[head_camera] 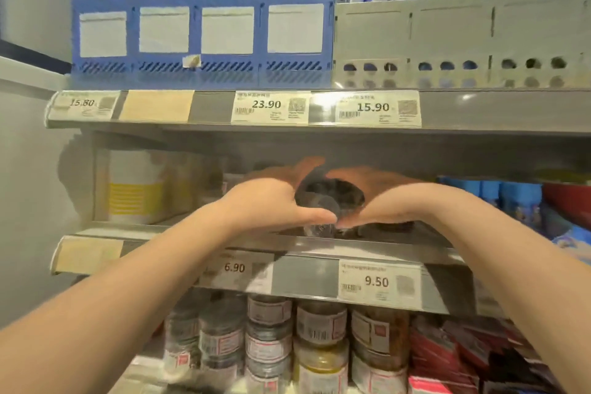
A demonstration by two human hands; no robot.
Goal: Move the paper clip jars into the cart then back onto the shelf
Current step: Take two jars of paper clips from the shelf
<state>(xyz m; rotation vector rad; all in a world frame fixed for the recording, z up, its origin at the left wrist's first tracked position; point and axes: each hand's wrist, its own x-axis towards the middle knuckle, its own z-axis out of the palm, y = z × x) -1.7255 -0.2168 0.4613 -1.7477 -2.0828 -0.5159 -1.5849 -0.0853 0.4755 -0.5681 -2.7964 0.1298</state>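
Both my hands reach into the middle shelf (351, 248) and close around a clear paper clip jar (329, 198) with dark contents. My left hand (271, 198) wraps its left side, thumb along the front. My right hand (383, 198) cups its right side, and the two thumbs nearly meet in front of the jar. The jar is blurred, and its base is partly hidden behind my thumbs. More jars may stand behind it, but I cannot tell.
Below, the lower shelf holds several stacked labelled jars (268, 336) and red packets (447, 355) to the right. A white and yellow box (134, 189) stands left on the middle shelf, blue items (511, 195) on the right. Blue (198, 38) and grey file racks (463, 38) stand above.
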